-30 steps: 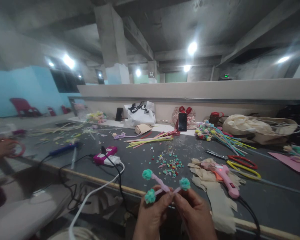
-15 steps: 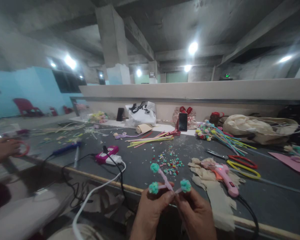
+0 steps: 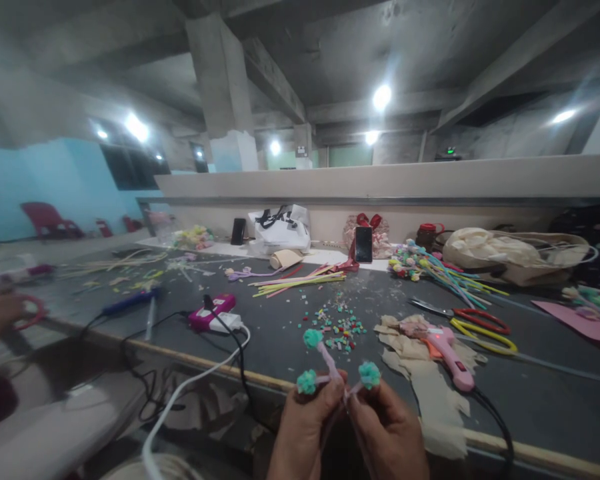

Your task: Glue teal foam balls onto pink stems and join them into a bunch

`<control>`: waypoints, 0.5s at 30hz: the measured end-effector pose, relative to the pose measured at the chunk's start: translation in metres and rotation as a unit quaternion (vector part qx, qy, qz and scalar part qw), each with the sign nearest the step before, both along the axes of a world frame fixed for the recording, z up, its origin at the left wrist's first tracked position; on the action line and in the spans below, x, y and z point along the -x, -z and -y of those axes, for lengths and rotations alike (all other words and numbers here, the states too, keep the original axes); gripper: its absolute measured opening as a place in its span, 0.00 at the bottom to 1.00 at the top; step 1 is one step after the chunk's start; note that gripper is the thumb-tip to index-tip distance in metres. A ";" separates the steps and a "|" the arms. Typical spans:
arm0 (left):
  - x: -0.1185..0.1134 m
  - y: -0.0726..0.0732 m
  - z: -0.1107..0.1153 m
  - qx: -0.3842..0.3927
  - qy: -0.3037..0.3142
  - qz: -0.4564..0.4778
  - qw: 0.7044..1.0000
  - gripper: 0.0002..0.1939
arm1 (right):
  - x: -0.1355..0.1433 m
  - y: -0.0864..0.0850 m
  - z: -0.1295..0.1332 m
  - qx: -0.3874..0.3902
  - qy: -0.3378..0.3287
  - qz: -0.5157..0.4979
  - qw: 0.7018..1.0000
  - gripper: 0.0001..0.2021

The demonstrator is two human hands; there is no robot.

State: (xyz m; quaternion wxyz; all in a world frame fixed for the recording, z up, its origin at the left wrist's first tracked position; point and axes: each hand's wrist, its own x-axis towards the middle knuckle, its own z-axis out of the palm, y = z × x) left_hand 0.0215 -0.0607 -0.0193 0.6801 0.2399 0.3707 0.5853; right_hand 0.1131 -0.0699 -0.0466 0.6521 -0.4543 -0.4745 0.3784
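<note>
Between my two hands is a pale pink pipe-cleaner sprig [image 3: 329, 360] with three fluffy teal balls at its tips. One teal ball [image 3: 313, 339] stands highest, another sits by my left fingers, the third by my right. My left hand [image 3: 305, 420] is closed, its thumb pressed over the stems near where they meet. My right hand [image 3: 390, 427] pinches the right-hand stem just below its teal ball [image 3: 369, 375]. Pink stem ends hang down between the palms. Beyond the sprig, tiny coloured clippings [image 3: 340, 323] lie scattered on the dark table [image 3: 275, 333].
A pink glue gun [image 3: 453, 357] rests on crumpled cloth [image 3: 397, 350] at the right, beside scissors [image 3: 480, 323]. Pipe cleaners [image 3: 300, 280] lie behind the clippings. A magenta power adapter [image 3: 213, 312] with cables is at left. Another person's hand [image 3: 0, 313] holds scissors at far left.
My left thumb has shifted up over the joint of the stems, and the stem ends now show below my hands. The sprig has turned slightly. The other person's hand moved left and down.
</note>
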 end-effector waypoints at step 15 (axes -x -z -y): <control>0.000 0.003 -0.007 -0.064 0.137 0.008 0.988 0.06 | 0.002 0.010 0.002 -0.013 0.010 -0.022 1.000 0.09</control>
